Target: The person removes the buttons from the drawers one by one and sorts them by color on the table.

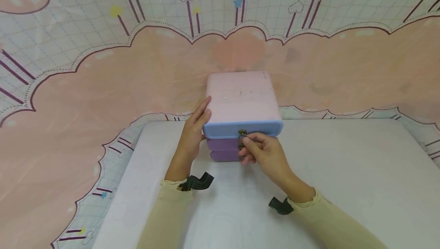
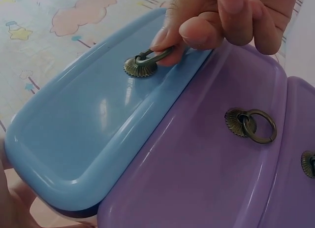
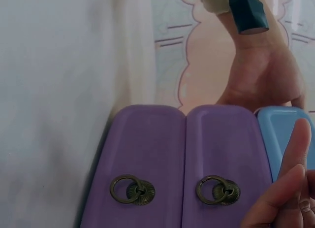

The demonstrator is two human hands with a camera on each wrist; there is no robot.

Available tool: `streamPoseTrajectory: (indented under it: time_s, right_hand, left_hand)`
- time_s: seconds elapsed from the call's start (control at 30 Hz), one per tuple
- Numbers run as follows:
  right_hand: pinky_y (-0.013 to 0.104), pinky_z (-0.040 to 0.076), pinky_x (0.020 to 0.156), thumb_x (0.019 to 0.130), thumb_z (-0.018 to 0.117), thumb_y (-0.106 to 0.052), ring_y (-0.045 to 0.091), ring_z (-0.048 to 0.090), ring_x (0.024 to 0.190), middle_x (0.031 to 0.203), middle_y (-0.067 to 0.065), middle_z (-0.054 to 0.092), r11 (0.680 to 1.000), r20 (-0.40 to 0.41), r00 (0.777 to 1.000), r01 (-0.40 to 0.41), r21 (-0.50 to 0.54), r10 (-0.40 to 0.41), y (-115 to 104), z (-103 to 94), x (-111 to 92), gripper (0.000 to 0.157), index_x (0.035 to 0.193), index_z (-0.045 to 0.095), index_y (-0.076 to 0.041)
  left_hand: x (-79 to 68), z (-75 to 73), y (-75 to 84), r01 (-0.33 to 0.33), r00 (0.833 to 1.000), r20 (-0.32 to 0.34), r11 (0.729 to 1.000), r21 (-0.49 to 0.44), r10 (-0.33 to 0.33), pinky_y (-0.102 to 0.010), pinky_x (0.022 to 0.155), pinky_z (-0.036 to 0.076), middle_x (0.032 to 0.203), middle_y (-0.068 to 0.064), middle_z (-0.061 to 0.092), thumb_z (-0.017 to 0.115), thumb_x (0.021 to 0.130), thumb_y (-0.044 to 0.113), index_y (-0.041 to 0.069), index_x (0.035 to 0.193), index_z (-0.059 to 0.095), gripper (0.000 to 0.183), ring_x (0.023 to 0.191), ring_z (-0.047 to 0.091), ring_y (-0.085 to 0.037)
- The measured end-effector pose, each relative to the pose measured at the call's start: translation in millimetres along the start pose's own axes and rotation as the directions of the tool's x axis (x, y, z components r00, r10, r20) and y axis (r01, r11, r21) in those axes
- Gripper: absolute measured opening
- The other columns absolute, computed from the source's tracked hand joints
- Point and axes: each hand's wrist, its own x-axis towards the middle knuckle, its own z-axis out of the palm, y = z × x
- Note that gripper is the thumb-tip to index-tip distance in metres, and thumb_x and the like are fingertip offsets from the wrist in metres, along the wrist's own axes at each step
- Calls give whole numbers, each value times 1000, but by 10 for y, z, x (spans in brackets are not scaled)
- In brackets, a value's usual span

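A small drawer box [image 1: 242, 96] with a pink top stands on the white table. Its top drawer [image 2: 88, 139] has a glossy blue front; two purple drawers [image 3: 147, 149] sit below. My left hand [image 1: 191, 138] rests against the box's left side, fingers extended along it and partly hidden behind it. With thumb and forefinger, my right hand [image 1: 266, 155] pinches the bronze ring pull [image 2: 165, 55] on the blue drawer, as the left wrist view shows closely. The other fingers of that hand hang in front of the purple fronts, loosely curled.
Each purple drawer has its own ring pull, one at the middle [image 2: 258, 127] and one below [image 3: 133, 191]. White tabletop [image 1: 343, 172] extends around the box. Behind it hangs a patterned cloth [image 1: 165, 77] in peach and white.
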Motion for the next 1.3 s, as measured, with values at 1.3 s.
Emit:
streamPoseTrajectory:
  time_s: [1.3]
  right_hand:
    - [26,51,51,103,62,-24,22,71,57,79,11,76,990,31,999,39,-139,-35,-41,-22,-95,27,107,69,2]
  left_hand:
    - [-1,3,-5,-2,1000,-2,1000,15,2,-73,109,37,164,22,29,51,104,46,49,151,44,47,154,29,-23]
